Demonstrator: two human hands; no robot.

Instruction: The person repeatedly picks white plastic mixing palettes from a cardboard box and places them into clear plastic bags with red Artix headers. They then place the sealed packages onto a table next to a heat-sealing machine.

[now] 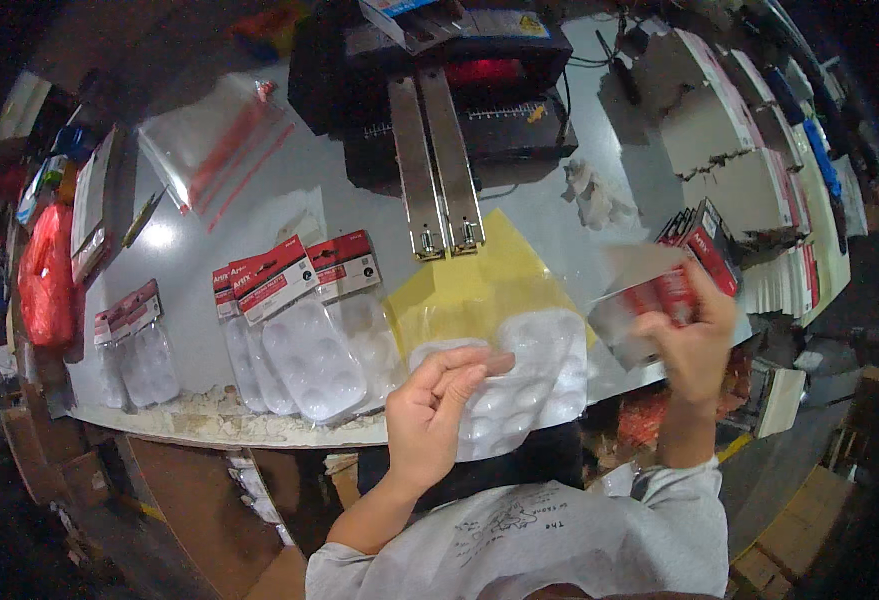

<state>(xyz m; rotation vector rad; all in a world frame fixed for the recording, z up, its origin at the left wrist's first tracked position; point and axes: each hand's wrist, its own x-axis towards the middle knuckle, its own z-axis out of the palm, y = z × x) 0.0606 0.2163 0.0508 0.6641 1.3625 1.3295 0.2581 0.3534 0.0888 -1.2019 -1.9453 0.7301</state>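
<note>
My left hand [435, 410] grips a clear plastic blister tray [529, 385] with several round wells, held over the near edge of the grey table [359, 190]. My right hand [689, 335] holds a red and white cardboard header card [649, 300], blurred by motion, to the right of the tray. A yellow sheet [479, 285] lies on the table under and behind the tray. Left of my left hand lie finished packs [299, 330]: clear trays with red header cards.
A black heat-sealing machine [459, 100] with two metal bars [437, 165] stands at the back centre. Stacks of folded cards [739, 160] fill the right side. Clear zip bags [214, 140] lie at back left, two more packs [139, 345] at front left, a red bag [44, 275] at far left.
</note>
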